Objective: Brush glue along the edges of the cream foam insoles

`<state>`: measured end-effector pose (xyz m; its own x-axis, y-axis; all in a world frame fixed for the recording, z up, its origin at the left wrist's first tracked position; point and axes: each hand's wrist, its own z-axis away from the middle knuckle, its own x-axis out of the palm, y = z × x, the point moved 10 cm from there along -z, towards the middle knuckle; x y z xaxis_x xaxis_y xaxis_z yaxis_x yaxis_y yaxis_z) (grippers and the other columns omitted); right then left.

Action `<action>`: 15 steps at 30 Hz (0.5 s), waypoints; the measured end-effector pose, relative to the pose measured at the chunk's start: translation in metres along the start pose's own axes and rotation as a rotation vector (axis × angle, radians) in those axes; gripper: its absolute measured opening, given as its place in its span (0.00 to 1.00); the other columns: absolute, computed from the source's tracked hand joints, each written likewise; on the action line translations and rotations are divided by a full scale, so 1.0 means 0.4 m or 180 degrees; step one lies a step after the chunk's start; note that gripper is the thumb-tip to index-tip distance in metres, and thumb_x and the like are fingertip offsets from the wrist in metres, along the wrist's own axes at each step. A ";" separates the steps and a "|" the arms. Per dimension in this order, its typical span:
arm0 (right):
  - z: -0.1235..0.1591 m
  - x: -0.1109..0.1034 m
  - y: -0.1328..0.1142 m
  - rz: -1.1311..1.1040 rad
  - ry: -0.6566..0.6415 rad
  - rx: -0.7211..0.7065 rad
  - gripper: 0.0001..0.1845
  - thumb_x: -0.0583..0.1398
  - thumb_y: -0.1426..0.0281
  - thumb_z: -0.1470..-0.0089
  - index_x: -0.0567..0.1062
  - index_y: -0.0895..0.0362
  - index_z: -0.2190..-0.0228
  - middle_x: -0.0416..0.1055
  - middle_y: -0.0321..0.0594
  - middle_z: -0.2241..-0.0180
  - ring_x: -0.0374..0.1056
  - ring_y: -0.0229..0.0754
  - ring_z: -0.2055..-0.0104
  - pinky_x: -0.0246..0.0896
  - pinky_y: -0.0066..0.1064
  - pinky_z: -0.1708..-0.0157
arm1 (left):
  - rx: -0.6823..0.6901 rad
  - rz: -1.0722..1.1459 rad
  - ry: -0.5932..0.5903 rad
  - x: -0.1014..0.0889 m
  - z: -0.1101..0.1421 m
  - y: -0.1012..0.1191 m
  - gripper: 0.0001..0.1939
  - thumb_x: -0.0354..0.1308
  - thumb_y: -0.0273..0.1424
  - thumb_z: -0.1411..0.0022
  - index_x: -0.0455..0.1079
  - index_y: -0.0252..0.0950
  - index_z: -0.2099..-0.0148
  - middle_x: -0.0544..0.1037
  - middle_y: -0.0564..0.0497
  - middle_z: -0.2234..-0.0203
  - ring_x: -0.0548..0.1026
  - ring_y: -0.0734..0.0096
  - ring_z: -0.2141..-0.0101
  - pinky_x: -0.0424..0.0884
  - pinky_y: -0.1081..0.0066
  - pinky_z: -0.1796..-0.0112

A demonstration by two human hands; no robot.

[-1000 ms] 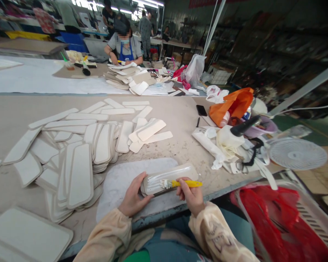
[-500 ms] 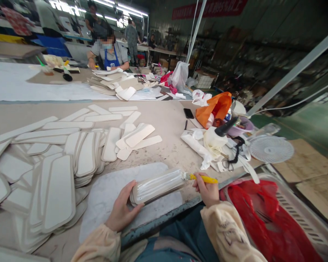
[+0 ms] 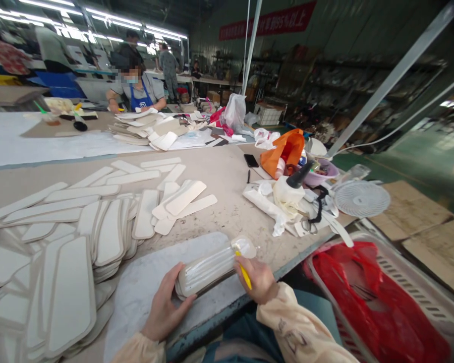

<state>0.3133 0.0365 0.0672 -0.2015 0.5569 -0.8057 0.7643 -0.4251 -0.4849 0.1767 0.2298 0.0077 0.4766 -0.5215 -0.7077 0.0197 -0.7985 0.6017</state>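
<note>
My left hand (image 3: pixel 169 303) grips the near left end of a stack of long, rounded white panels (image 3: pixel 208 267), thumb in front and fingers behind. Glossy white streaks of a paste run along the top panel. In my right hand (image 3: pixel 258 278) is a brush with a yellow handle (image 3: pixel 243 271), its bristle end at the right end of the stack, partly hidden by the fingers. Under the stack lies a pale sheet (image 3: pixel 136 282). To the left are heaped many similar white panels (image 3: pixel 73 295), and a smaller group (image 3: pixel 185 198) lies beyond the stack.
On the right stand a white bottle with a black nozzle (image 3: pixel 287 194), an orange bag (image 3: pixel 283 154), a phone (image 3: pixel 250 161) and a white fan-like grille (image 3: pixel 361 198). A crate (image 3: pixel 412 280) holding red plastic (image 3: pixel 378 302) sits beside the table edge. A co-worker (image 3: pixel 139 91) sits across.
My right hand has moved left and turned, so the brush handle now points toward me instead of right. The left hand keeps its hold on the stack. The camera view has tilted up.
</note>
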 end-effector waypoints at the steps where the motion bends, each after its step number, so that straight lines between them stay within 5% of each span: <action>1: 0.004 0.012 -0.028 -0.0080 -0.0072 -0.0118 0.15 0.53 0.66 0.40 0.74 0.54 0.55 0.77 0.46 0.66 0.74 0.48 0.66 0.70 0.39 0.66 | -0.0002 0.0001 -0.0001 -0.001 0.000 0.001 0.36 0.60 0.38 0.44 0.51 0.38 0.38 0.68 0.40 0.47 0.69 0.54 0.47 0.69 0.53 0.49; 5: 0.021 0.018 -0.073 -0.0478 -0.0068 -0.0267 0.15 0.54 0.69 0.41 0.72 0.52 0.53 0.77 0.42 0.65 0.74 0.44 0.66 0.69 0.33 0.66 | -0.0001 0.0011 -0.0027 -0.002 -0.002 0.004 0.35 0.59 0.38 0.44 0.51 0.37 0.38 0.68 0.40 0.47 0.69 0.54 0.47 0.69 0.54 0.49; 10: 0.045 -0.053 0.028 -0.0139 0.0505 0.0083 0.14 0.55 0.70 0.41 0.72 0.55 0.54 0.77 0.44 0.64 0.74 0.45 0.65 0.70 0.34 0.65 | 0.0004 0.0039 -0.0044 0.000 -0.001 0.004 0.36 0.60 0.37 0.44 0.51 0.37 0.37 0.66 0.40 0.46 0.67 0.53 0.47 0.68 0.53 0.48; 15: 0.062 -0.060 0.059 0.0153 0.0440 0.0306 0.13 0.54 0.68 0.40 0.74 0.55 0.57 0.77 0.46 0.64 0.75 0.48 0.65 0.70 0.38 0.64 | 0.0028 0.0060 -0.0055 0.001 -0.001 0.006 0.36 0.60 0.36 0.45 0.51 0.38 0.37 0.66 0.39 0.46 0.66 0.52 0.46 0.67 0.51 0.48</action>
<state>0.3211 -0.0047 0.0668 -0.0748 0.6244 -0.7775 0.7075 -0.5162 -0.4826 0.1773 0.2280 0.0091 0.4615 -0.5416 -0.7027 0.0030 -0.7911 0.6117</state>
